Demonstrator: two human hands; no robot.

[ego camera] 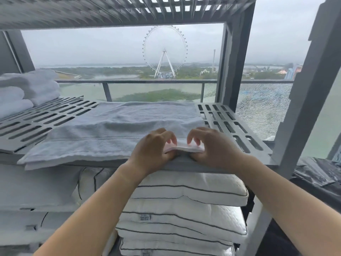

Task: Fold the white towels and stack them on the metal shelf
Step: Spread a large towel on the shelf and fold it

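Note:
A white towel (pixel 118 130) lies spread flat across the slotted metal shelf (pixel 232 124), its near edge hanging slightly over the shelf front. My left hand (pixel 153 150) and my right hand (pixel 214 146) sit close together at the towel's near right edge. Both pinch the same small folded piece of white towel edge (pixel 184 148) between thumb and curled fingers. A stack of folded white towels (pixel 27 89) rests at the far left of the same shelf.
Striped white pillows (pixel 184 206) are piled on the level below. An upper slotted shelf (pixel 129 10) hangs overhead. A grey upright post (pixel 302 100) stands at the right, with black plastic (pixel 317 174) beside it. Behind is a window with a balcony rail (pixel 147 81).

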